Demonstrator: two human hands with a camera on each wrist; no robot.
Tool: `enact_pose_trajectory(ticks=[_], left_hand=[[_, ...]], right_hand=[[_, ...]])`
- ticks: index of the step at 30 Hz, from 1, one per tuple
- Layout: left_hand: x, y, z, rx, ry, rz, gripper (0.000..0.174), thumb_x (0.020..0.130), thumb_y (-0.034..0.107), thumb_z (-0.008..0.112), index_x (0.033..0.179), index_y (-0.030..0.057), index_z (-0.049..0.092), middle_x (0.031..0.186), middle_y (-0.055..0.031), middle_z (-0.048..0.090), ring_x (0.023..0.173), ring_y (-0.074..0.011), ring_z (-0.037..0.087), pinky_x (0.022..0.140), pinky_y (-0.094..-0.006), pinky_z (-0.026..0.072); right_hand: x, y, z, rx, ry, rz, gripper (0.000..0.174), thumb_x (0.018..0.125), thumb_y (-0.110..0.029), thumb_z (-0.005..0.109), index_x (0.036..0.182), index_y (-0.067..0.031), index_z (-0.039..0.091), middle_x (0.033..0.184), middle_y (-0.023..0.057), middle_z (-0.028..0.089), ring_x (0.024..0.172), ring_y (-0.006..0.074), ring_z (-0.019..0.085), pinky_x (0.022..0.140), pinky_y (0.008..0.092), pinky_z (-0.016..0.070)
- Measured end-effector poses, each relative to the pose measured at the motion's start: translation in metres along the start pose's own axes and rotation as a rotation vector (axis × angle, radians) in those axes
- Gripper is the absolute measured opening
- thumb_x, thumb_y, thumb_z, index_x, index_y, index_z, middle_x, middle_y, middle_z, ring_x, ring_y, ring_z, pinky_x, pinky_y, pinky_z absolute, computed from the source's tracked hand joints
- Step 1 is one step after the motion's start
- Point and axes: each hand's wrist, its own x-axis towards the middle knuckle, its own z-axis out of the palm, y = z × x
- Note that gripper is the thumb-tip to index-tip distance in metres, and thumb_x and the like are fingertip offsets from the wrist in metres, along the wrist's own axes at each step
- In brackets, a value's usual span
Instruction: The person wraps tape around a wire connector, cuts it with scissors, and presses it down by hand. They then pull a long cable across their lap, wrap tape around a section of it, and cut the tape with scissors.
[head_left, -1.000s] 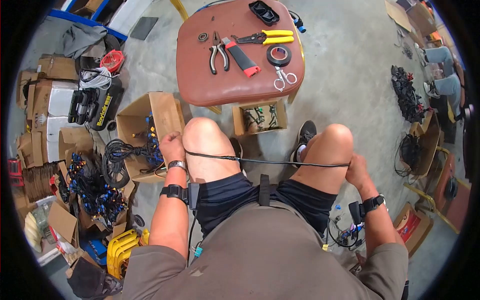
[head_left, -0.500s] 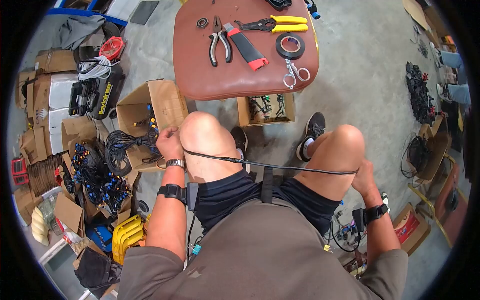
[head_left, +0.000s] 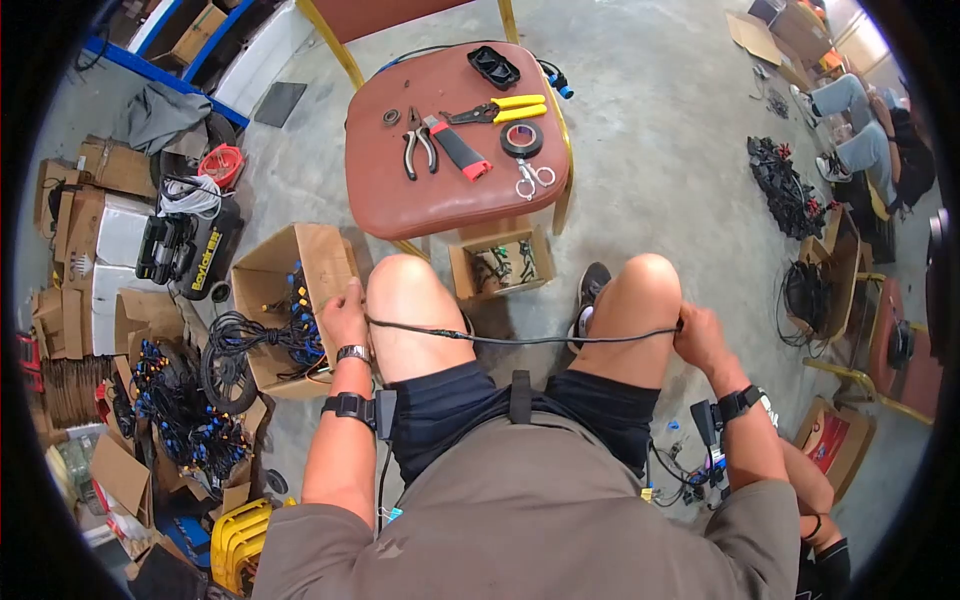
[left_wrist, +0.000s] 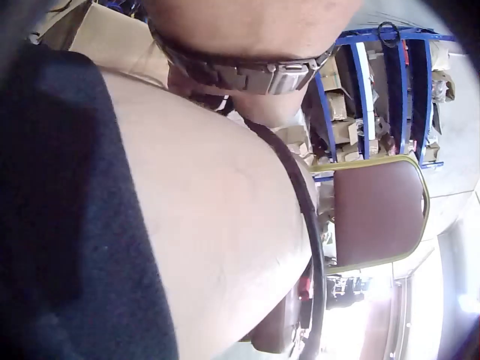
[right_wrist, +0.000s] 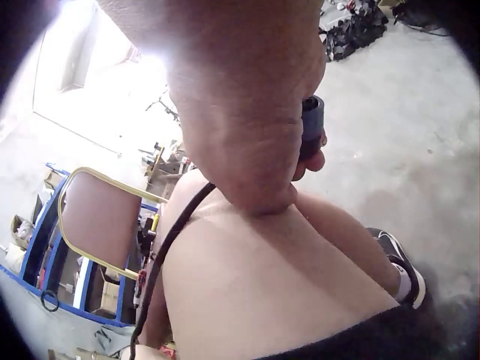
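A black cable (head_left: 520, 341) runs across my thighs from one hand to the other, sagging slightly, with a thicker wrapped patch toward its left part. My left hand (head_left: 345, 318) holds its left end beside the left knee; in the left wrist view the watch and thigh mostly hide those fingers, while the cable (left_wrist: 304, 199) passes over the leg. At the outer side of the right knee, my right hand (head_left: 702, 338) grips the other end. The right wrist view shows a dark round connector (right_wrist: 312, 124) poking out of that fist.
Ahead, a red-brown chair seat (head_left: 400, 210) bears pliers (head_left: 419, 148), a red-black cutter knife (head_left: 458, 150), yellow-handled wire strippers (head_left: 505, 107), black tape (head_left: 521, 139) and scissors (head_left: 533, 180). An open carton (head_left: 330, 260) of cables stands left; a smaller box (head_left: 465, 275) sits under the chair.
The head view has shifted, tilting down and then back up. The cable, nearly straight before, now sags a little between my hands. Another person's arm has appeared at the lower right.
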Motion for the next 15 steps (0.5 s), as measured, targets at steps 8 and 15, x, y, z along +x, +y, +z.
enact_pose_trajectory(ticks=[8, 15], left_hand=[[-0.05, 0.053, -0.024, 0.293, 0.059, 0.745, 0.035, 0.084, 0.028, 0.072, 0.102, -0.0003, 0.065, 0.112, -0.017, 0.062, 0.111, -0.0337, 0.055, 0.098, -0.0433, 0.0411], [-0.097, 0.078, -0.033, 0.39, -0.255, 1.212, 0.038, 0.072, 0.02, 0.079, 0.104, 0.0033, 0.065, 0.122, -0.0141, 0.059, 0.12, -0.0381, 0.05, 0.105, -0.0532, 0.0343]], right_hand=[[-0.004, -0.015, 0.003, -0.082, 0.084, 0.05, 0.017, 0.084, -0.018, 0.063, 0.087, -0.0015, 0.059, 0.088, 0.022, 0.067, 0.084, 0.0421, 0.064, 0.071, 0.0488, 0.052], [0.0, -0.024, 0.006, -0.009, 0.072, 0.071, 0.024, 0.085, -0.024, 0.064, 0.092, -0.001, 0.061, 0.09, 0.0215, 0.067, 0.088, 0.042, 0.064, 0.075, 0.049, 0.0515]])
